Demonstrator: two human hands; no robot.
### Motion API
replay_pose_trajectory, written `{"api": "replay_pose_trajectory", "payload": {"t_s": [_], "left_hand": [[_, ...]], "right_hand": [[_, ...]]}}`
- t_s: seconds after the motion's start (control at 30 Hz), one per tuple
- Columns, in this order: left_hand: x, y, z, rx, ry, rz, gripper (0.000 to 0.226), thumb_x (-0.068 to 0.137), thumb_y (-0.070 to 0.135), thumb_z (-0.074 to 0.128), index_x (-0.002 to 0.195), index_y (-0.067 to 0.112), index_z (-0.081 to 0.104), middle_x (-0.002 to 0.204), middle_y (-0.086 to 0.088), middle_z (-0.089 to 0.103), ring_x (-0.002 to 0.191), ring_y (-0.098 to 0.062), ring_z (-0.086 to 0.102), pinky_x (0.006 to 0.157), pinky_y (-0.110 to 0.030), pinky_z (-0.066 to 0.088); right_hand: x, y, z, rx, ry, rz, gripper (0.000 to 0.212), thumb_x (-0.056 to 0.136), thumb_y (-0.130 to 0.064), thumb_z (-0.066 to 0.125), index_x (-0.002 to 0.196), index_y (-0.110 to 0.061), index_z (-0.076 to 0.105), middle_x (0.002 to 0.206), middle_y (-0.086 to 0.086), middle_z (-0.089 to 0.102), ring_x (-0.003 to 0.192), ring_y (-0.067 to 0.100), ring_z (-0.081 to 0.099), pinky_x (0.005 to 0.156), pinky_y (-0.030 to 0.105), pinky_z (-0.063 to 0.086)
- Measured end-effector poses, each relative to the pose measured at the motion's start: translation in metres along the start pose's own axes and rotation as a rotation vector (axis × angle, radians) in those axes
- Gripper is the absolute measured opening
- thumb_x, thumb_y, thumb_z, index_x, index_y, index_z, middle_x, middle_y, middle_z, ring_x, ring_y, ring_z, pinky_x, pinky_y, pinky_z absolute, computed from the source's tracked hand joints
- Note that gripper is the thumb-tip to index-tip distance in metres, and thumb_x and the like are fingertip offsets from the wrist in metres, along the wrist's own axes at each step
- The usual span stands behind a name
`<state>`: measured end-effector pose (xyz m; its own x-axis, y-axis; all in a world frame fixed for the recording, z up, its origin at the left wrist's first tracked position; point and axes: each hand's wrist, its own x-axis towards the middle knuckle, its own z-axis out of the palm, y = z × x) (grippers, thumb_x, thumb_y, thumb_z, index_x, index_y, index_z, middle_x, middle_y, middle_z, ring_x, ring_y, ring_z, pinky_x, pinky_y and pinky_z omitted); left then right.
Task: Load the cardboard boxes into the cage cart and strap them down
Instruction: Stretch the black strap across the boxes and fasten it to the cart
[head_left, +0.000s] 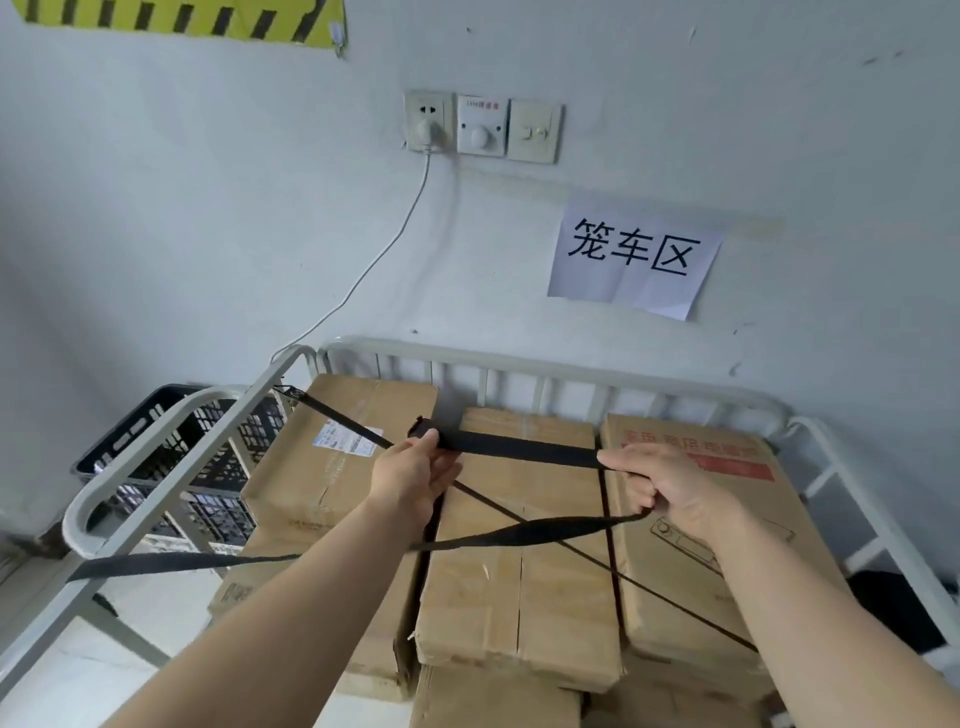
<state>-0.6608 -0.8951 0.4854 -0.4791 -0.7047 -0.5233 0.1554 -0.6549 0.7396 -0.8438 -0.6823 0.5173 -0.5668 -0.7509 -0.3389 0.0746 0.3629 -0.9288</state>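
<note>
Boxes (519, 545) sit loaded in cage cart (571, 376); left hand (410, 475) pinches black strap (524, 449) end, right hand (670, 480) grips its slack; advise pulling taut across box tops, untwisted, before fastening.

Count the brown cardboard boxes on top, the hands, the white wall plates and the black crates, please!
Brown cardboard boxes on the top layer: 3
Bare hands, left and right, both gripping the black fabric strap: 2
White wall plates: 3
Black plastic lattice crate: 1
Total: 9
</note>
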Motion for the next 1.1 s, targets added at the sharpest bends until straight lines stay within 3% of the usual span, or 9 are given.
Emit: {"api": "replay_pose_trajectory", "payload": {"t_s": [0.13, 0.27, 0.43, 0.5, 0.6, 0.7, 0.87, 1.03, 1.1], "left_hand": [[0.012, 0.02, -0.003, -0.039, 0.031, 0.053, 0.018, 0.097, 0.011, 0.054, 0.112, 0.001, 0.053, 0.095, -0.017, 0.068, 0.08, -0.023, 0.071, 0.069, -0.034, 0.06], [0.026, 0.026, -0.019, -0.032, 0.099, 0.083, 0.008, 0.097, 0.01, 0.053, 0.101, 0.003, 0.054, 0.099, -0.018, 0.067, 0.082, -0.024, 0.07, 0.068, -0.035, 0.058], [0.034, 0.02, -0.046, -0.145, 0.24, 0.079, 0.034, 0.095, 0.002, 0.054, 0.125, 0.014, 0.042, 0.094, -0.016, 0.064, 0.081, -0.026, 0.069, 0.08, -0.041, 0.057], [0.037, 0.021, -0.064, -0.185, 0.316, 0.055, 0.038, 0.094, 0.001, 0.055, 0.129, 0.013, 0.043, 0.096, -0.015, 0.064, 0.08, -0.025, 0.07, 0.08, -0.04, 0.058], [0.043, 0.025, -0.099, -0.208, 0.388, 0.039, 0.042, 0.095, 0.003, 0.055, 0.134, 0.01, 0.042, 0.097, -0.013, 0.063, 0.087, -0.025, 0.068, 0.076, -0.038, 0.056], [0.051, 0.029, -0.133, -0.227, 0.44, 0.052, 0.043, 0.097, 0.01, 0.053, 0.138, 0.008, 0.04, 0.096, -0.01, 0.062, 0.088, -0.023, 0.066, 0.079, -0.037, 0.054], [0.077, 0.035, -0.183, -0.267, 0.577, 0.04, 0.04, 0.097, 0.014, 0.055, 0.135, 0.009, 0.044, 0.093, -0.011, 0.061, 0.081, -0.023, 0.066, 0.074, -0.036, 0.054], [0.11, 0.048, -0.227, -0.236, 0.603, -0.022, 0.04, 0.099, 0.007, 0.044, 0.138, -0.001, 0.041, 0.128, -0.019, 0.057, 0.121, -0.031, 0.056, 0.097, -0.036, 0.05], [0.123, 0.054, -0.241, -0.253, 0.625, -0.055, 0.04, 0.098, 0.003, 0.042, 0.138, -0.002, 0.041, 0.117, -0.015, 0.058, 0.119, -0.029, 0.057, 0.097, -0.034, 0.048]], "right_hand": [[-0.002, 0.002, -0.044, -0.065, 0.109, -0.027, 0.054, 0.064, -0.046, 0.077, 0.098, -0.005, 0.069, 0.046, -0.005, 0.034, 0.045, 0.016, 0.034, 0.075, 0.038, 0.052], [-0.001, 0.007, -0.075, -0.13, 0.203, 0.002, 0.053, 0.063, -0.046, 0.078, 0.096, -0.005, 0.071, 0.046, -0.003, 0.035, 0.045, 0.016, 0.038, 0.074, 0.039, 0.052], [0.011, 0.011, -0.071, -0.299, 0.255, 0.048, 0.042, 0.061, -0.053, 0.078, 0.083, -0.017, 0.074, 0.059, 0.017, 0.058, 0.052, 0.019, 0.059, 0.086, 0.039, 0.046], [0.022, 0.012, -0.055, -0.371, 0.213, 0.076, 0.039, 0.065, -0.055, 0.076, 0.084, -0.021, 0.074, 0.076, 0.022, 0.067, 0.066, 0.02, 0.065, 0.089, 0.04, 0.043], [0.041, 0.012, -0.025, -0.459, 0.097, 0.097, 0.042, 0.064, -0.059, 0.071, 0.088, -0.024, 0.073, 0.069, 0.001, 0.064, 0.072, 0.019, 0.064, 0.08, 0.035, 0.045], [0.063, 0.013, 0.006, -0.508, 0.006, 0.091, 0.028, 0.076, -0.047, 0.071, 0.092, -0.024, 0.072, 0.092, 0.007, 0.071, 0.091, 0.027, 0.065, 0.089, 0.039, 0.048], [0.102, 0.015, 0.056, -0.615, -0.035, 0.098, 0.02, 0.08, -0.044, 0.07, 0.086, -0.025, 0.072, 0.043, -0.009, 0.052, 0.057, 0.018, 0.056, 0.066, 0.031, 0.044], [0.139, 0.019, 0.106, -0.625, -0.079, 0.152, 0.016, 0.08, -0.037, 0.073, 0.083, -0.021, 0.073, 0.043, -0.006, 0.048, 0.051, 0.017, 0.05, 0.064, 0.031, 0.04], [0.154, 0.021, 0.124, -0.64, -0.093, 0.178, 0.015, 0.08, -0.037, 0.072, 0.082, -0.023, 0.073, 0.045, -0.006, 0.05, 0.051, 0.015, 0.051, 0.062, 0.03, 0.041]]}}
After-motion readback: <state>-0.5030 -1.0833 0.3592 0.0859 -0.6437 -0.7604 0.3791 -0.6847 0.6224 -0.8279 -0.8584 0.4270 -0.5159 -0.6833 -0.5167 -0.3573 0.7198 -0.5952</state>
